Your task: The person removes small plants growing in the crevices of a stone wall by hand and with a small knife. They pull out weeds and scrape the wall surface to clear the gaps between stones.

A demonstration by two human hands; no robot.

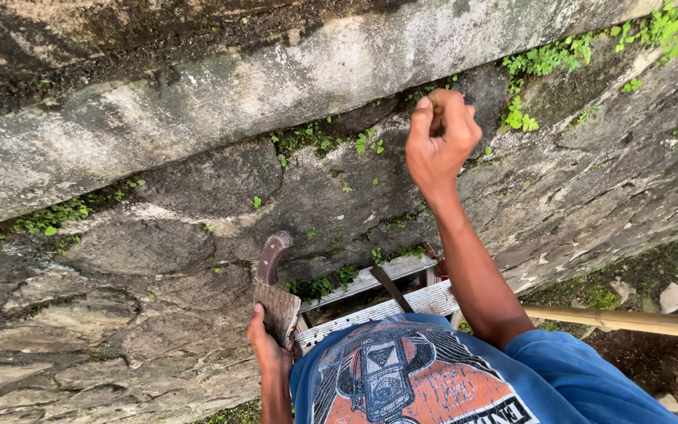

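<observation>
My right hand is raised against a mossy stone wall, its fingers pinched shut on a small green weed growing from a crack. My left hand hangs low by my hip and grips a rusty curved blade with a dark hooked end that points up along the wall. I stand on a metal stepladder, whose ribbed top steps show just above my blue printed shirt.
Small green plants grow in the wall's seams at upper right, centre and left. A pale ledge runs across the top. A bamboo pole lies at lower right over dark ground with pale stones.
</observation>
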